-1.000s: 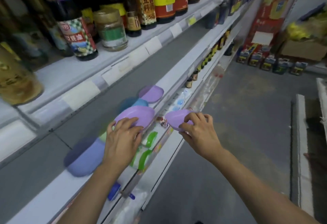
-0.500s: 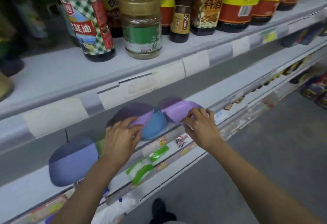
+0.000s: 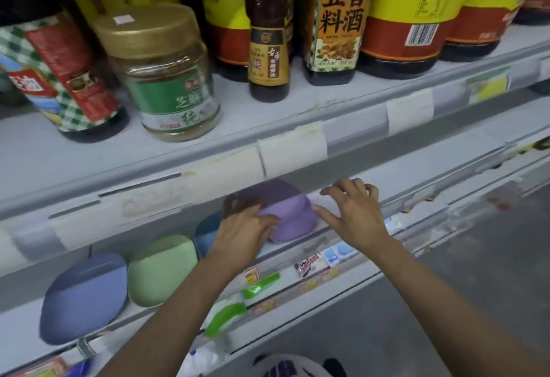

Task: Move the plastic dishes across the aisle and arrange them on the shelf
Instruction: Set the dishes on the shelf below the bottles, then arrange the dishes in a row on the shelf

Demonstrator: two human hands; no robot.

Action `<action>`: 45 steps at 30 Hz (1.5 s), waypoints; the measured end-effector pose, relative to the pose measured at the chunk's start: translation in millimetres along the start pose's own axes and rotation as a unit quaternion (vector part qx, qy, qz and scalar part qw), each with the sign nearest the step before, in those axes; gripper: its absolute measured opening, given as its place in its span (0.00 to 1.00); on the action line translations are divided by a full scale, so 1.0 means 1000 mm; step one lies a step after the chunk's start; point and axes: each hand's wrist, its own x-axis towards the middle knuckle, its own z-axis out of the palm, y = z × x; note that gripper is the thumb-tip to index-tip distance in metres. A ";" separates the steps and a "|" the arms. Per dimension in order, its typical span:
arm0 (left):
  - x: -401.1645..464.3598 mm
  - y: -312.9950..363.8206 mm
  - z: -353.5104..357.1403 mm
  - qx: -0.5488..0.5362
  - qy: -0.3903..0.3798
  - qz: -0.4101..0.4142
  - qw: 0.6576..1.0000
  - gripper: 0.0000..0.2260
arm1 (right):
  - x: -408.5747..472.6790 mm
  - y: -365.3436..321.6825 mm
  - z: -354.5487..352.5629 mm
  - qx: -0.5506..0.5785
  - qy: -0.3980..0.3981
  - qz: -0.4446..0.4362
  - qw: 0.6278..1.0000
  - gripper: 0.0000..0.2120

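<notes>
Four plastic dishes stand in a row on the middle shelf (image 3: 422,177): a blue-violet dish (image 3: 83,296) at the left, a green dish (image 3: 162,269), a blue dish (image 3: 205,232) mostly hidden behind my left hand, and a purple dish (image 3: 290,217) at the right. My left hand (image 3: 244,230) rests on the purple dish's left side, its fingers laid over the edge. My right hand (image 3: 354,213) hovers just right of that dish with fingers spread and holds nothing; its thumb points toward the dish.
The upper shelf (image 3: 208,162) overhangs the dishes and carries sauce bottles (image 3: 337,19) and a gold-lidded jar (image 3: 166,73). Green-handled items (image 3: 229,314) and small packets lie on the lower shelf. Grey aisle floor (image 3: 491,272) lies to the right.
My right hand has let go of its purple dish, which now sits on the shelf, and has opened beside it. My left hand has moved right onto the purple dish. The green dish is uncovered.
</notes>
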 end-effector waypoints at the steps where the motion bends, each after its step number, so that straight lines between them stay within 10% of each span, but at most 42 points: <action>1: 0.005 0.006 0.006 -0.008 -0.017 0.006 1.000 0.06 | 0.004 0.012 -0.001 0.007 -0.002 0.005 1.000 0.21; 13: -0.013 0.049 0.034 0.041 -0.035 -0.176 0.983 0.20 | 0.005 0.053 0.010 0.108 -0.087 -0.125 0.982 0.08; 24: -0.170 0.044 -0.031 0.071 0.067 -0.383 0.918 0.14 | -0.005 -0.138 0.004 0.216 -0.136 -0.339 0.906 0.16; 33: -0.472 0.031 -0.113 0.105 0.128 -0.589 0.791 0.18 | -0.148 -0.433 -0.064 0.260 -0.146 -0.569 0.766 0.15; 45: -0.905 0.136 -0.173 0.121 0.154 -0.825 0.530 0.17 | -0.496 -0.772 -0.189 0.340 -0.232 -0.752 0.514 0.14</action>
